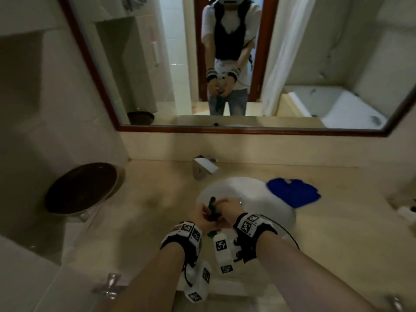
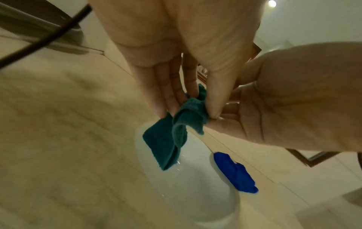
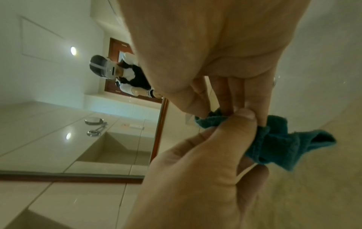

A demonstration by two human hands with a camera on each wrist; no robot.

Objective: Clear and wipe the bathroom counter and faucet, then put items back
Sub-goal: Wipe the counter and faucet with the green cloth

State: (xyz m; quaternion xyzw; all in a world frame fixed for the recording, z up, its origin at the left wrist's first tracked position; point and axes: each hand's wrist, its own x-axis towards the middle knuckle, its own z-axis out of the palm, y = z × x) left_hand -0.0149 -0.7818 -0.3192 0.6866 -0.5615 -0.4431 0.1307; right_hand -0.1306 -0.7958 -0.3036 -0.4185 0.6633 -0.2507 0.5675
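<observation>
Both my hands meet above the white sink (image 1: 281,212) and hold a small teal cloth (image 1: 212,210) between them. My left hand (image 1: 202,216) pinches the cloth's top edge (image 2: 188,105) with thumb and fingers, and the rest hangs down over the basin (image 2: 170,139). Close against it, my right hand (image 1: 227,206) pinches the same bunched edge (image 3: 219,111); the cloth (image 3: 284,144) trails off to the right. The chrome faucet (image 1: 203,167) stands behind the sink, apart from both hands. A bright blue cloth (image 1: 295,192) lies on the sink's right rim (image 2: 235,172).
The beige counter (image 1: 157,188) runs left and right of the sink. A dark round dish (image 1: 81,188) sits on a glass shelf at the left. Small items (image 1: 405,210) lie at the far right edge. A framed mirror (image 1: 247,129) hangs behind.
</observation>
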